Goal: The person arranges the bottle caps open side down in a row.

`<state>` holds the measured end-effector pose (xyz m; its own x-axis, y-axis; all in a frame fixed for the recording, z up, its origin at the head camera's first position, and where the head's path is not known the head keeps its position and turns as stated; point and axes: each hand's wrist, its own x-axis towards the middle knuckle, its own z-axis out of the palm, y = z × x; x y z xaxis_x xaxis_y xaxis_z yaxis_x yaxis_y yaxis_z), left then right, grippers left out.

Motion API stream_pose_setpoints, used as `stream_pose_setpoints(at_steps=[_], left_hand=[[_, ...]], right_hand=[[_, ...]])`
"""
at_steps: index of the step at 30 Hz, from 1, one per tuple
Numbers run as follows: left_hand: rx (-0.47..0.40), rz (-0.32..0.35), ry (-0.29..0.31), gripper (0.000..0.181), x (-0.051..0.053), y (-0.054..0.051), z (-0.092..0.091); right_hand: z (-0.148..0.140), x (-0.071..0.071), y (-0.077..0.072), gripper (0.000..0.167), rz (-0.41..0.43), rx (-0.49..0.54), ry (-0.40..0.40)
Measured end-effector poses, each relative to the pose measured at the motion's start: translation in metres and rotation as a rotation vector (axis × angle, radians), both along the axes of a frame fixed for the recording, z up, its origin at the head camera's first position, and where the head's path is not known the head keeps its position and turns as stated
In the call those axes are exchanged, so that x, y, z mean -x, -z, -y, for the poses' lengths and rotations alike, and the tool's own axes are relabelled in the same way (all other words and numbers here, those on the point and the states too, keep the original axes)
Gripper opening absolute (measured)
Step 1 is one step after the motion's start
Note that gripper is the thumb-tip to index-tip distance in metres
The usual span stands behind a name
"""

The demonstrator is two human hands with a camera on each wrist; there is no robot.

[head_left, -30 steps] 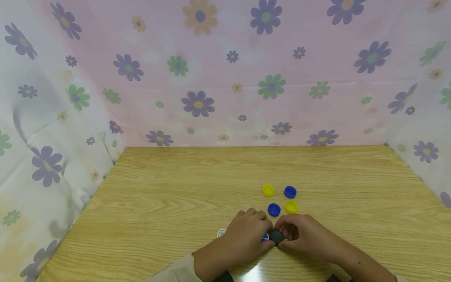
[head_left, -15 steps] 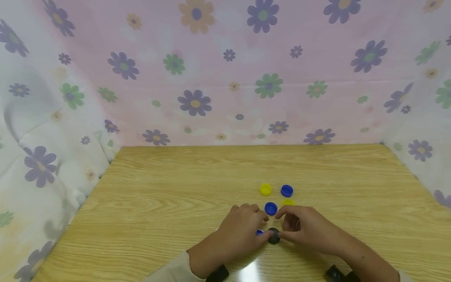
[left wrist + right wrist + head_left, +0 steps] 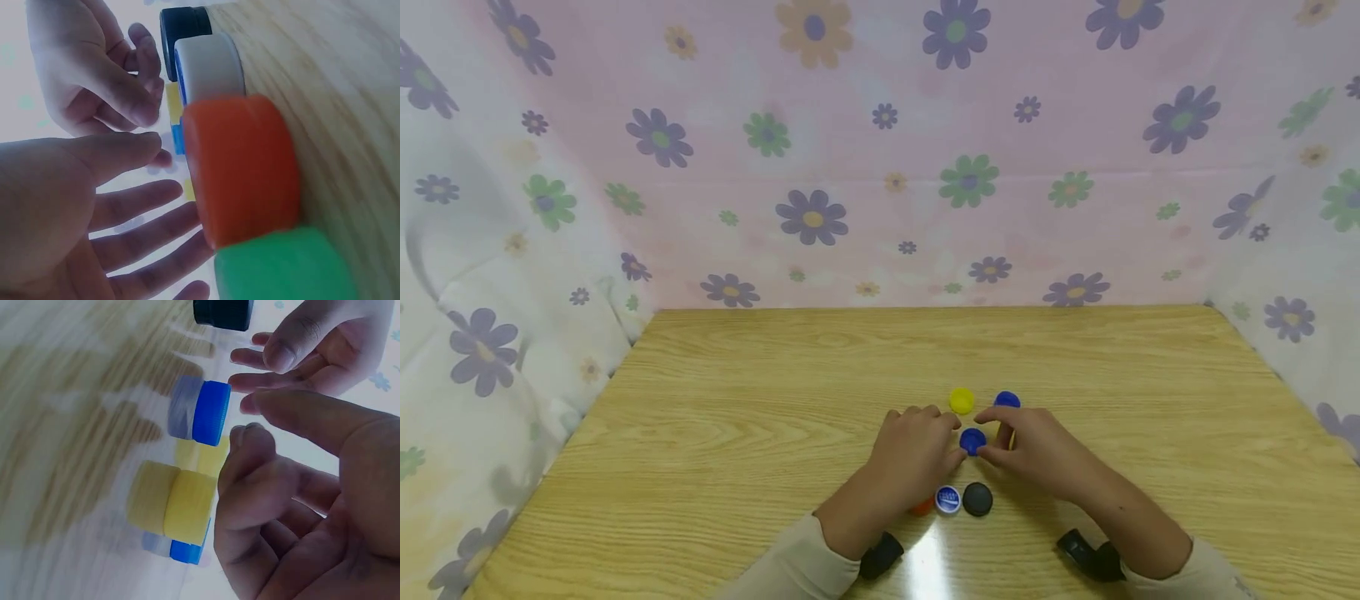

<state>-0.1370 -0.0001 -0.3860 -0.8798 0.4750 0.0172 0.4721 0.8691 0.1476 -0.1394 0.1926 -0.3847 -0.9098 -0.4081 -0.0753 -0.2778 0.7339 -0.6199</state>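
The left hand [image 3: 913,450] has its fingers loosely spread, gripping nothing; its thumb and fingertips hover by the left side of the nearer blue cap [image 3: 972,441]. The right hand [image 3: 1037,450] faces it from the other side, thumb and bent forefinger apart, likewise holding nothing. The blue cap stands on the tabletop [image 3: 760,392] between the two; whether a fingertip brushes it, I cannot tell.

It looks like light, stiff plastic, hard to break and likely to slide if nudged from one side. The fine ridges round its wall should give fingertips some bite, so the best hold would be a low pinch across opposite sides, with only gentle pressure.

Just beyond it sit the farther yellow cap [image 3: 962,401] and the farther blue cap [image 3: 1007,400]; the nearer yellow cap [image 3: 190,503] is mostly hidden behind the right hand in the head view. On the person's side runs a row: black cap [image 3: 977,499], white cap with a blue printed face [image 3: 948,500], orange-red cap [image 3: 244,169] and green cap [image 3: 281,269].
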Motion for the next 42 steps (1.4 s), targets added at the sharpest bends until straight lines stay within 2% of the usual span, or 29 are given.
stream_pose_setpoints(at_steps=[6, 13, 22, 31, 37, 42], left_hand=[[0.058, 0.018, 0.008, 0.034, 0.000, 0.002, -0.003], [0.051, 0.023, 0.023, 0.034, -0.006, 0.004, 0.000], [0.058, 0.012, 0.047, 0.032, -0.009, 0.010, -0.002], [0.055, -0.002, 0.046, 0.032, -0.007, 0.009, -0.003], [0.036, 0.014, 0.043, 0.034, -0.004, 0.007, -0.004], [-0.048, 0.035, 0.022, 0.032, -0.001, 0.003, -0.005]], right_hand=[[0.005, 0.001, 0.003, 0.041, 0.020, -0.050, 0.013], [0.009, -0.002, 0.006, 0.033, 0.065, -0.040, 0.038], [0.009, -0.004, 0.012, 0.030, 0.058, -0.063, 0.055], [0.008, -0.004, 0.013, 0.033, 0.036, -0.061, 0.036], [0.008, -0.001, 0.012, 0.033, 0.030, -0.070, 0.047], [0.007, -0.001, 0.006, 0.033, -0.027, -0.053, 0.031]])
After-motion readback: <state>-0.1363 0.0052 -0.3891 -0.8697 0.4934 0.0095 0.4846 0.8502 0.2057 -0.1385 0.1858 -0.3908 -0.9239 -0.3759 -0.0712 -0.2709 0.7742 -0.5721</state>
